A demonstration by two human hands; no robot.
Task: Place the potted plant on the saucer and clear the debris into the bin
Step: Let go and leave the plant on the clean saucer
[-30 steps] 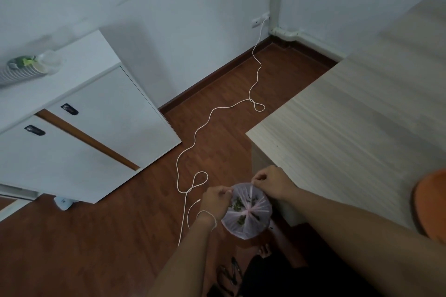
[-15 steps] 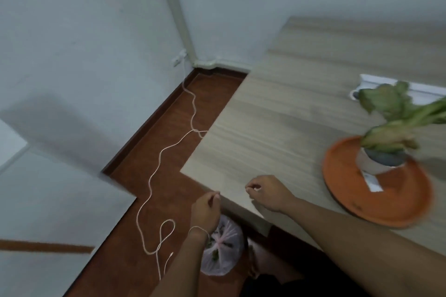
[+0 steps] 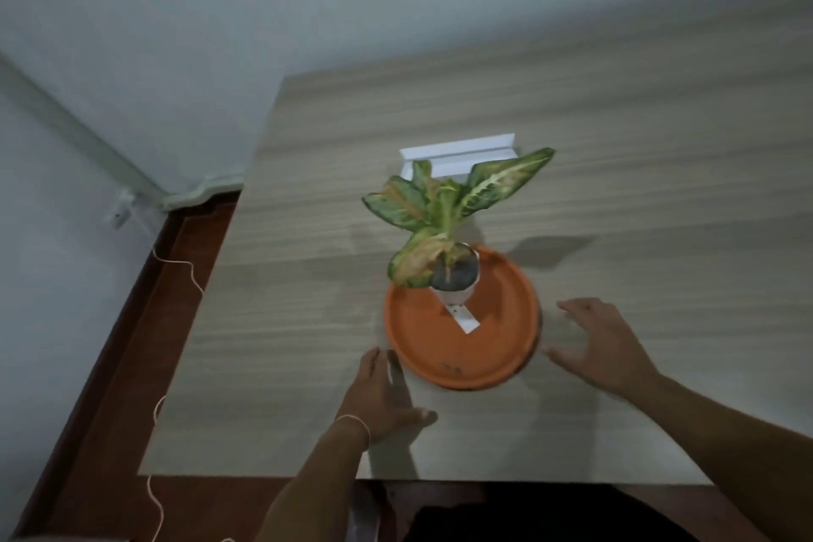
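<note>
A potted plant (image 3: 444, 224) with green and yellow leaves stands in a small white pot (image 3: 457, 293) on the far part of a round orange saucer (image 3: 462, 348). A white tag (image 3: 464, 318) lies on the saucer in front of the pot. My left hand (image 3: 382, 396) is open just left of the saucer's near rim, fingers flat above the wooden table (image 3: 616, 211). My right hand (image 3: 602, 343) is open just right of the saucer, fingers spread. Neither hand holds anything. The bin bag is out of view.
A white rectangular object (image 3: 457, 156) lies on the table behind the plant. A white cable (image 3: 176, 273) runs along the brown floor at the left, from a wall socket (image 3: 118, 216). The table's near edge is right below my forearms.
My hands left the plastic bag on the floor and rose to the table, now open on either side of the saucer. My view swung right, from floor to plant.
</note>
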